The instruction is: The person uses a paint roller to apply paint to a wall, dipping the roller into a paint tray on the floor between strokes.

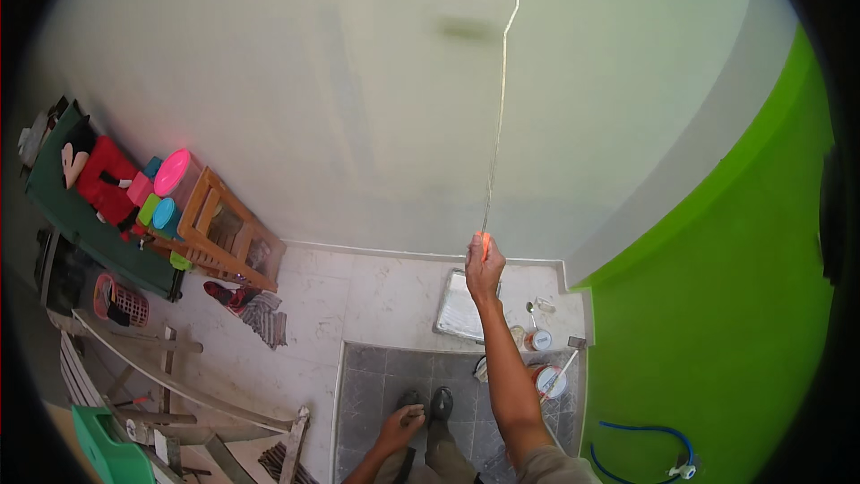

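Observation:
My right hand (485, 269) is closed around the orange handle of a long-framed paint roller (500, 94), arm stretched out in front of me. The narrow roller cover, pale and paint-stained, is at the top near the light wall (403, 114); a shadow shows on the wall below it, and whether it touches the wall I cannot tell. Low in the view, above my shoes, is my left hand (401, 427) with its fingers curled; whether it holds anything is unclear. A paint tray (459, 306) coated in whitish paint lies on the floor, partly behind my right forearm.
Paint cans (551, 382) and a small tin (538, 340) stand right of the tray, with a stick-handled tool (568, 366) across the larger can. A green wall (705, 323) rises at right. Wooden shelving (232, 228), a laundry basket (127, 302), timber (181, 383) and a green stool (111, 447) are left.

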A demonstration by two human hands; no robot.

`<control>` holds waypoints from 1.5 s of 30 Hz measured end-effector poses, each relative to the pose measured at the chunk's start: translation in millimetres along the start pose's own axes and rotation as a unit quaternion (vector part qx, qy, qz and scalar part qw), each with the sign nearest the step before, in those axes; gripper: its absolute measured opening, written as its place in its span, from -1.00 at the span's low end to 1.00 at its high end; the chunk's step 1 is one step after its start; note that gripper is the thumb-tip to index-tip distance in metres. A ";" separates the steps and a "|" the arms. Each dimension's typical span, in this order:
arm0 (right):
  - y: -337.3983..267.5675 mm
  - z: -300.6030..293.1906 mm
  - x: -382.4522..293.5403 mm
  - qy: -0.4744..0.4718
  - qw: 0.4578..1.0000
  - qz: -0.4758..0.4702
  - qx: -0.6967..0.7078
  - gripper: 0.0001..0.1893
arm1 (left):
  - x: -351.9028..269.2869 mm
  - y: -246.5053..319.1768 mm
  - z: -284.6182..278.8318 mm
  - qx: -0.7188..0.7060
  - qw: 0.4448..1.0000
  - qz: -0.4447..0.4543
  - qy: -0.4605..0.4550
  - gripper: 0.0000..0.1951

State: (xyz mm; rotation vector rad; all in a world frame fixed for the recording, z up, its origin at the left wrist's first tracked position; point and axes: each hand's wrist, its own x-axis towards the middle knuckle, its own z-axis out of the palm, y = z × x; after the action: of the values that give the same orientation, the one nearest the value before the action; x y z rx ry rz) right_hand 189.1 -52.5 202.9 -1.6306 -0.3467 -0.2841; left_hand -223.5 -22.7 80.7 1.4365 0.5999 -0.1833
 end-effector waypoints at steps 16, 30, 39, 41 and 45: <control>55.5 -166.8 -403.8 -0.143 0.905 0.284 -0.283 -0.59 | 6.4 15.9 -18.7 0.096 0.995 -0.004 -0.030 -0.56; 189.7 -167.0 -452.7 -0.105 0.852 0.431 -0.277 -0.61 | 6.9 6.9 -15.6 0.164 0.984 -0.013 -0.070 -0.56; 179.7 -157.1 -409.7 -0.168 0.830 0.484 -0.223 -0.60 | 9.3 9.5 -27.1 0.153 0.984 -0.066 -0.067 -0.53; 171.2 -151.9 -401.9 -0.152 0.833 0.480 -0.231 -0.60 | 12.2 9.7 -29.3 0.162 0.983 -0.059 -0.061 -0.53; 170.3 -151.0 -396.3 -0.125 0.894 0.295 -0.314 -0.58 | 14.2 18.2 -20.9 0.167 0.983 -0.044 -0.064 -0.54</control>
State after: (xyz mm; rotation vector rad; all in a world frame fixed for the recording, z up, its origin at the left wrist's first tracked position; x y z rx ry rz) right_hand -106.6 -237.0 -92.7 -2.3298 0.0827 0.3210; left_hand -208.9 3.4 89.2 1.7073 0.5431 -0.4601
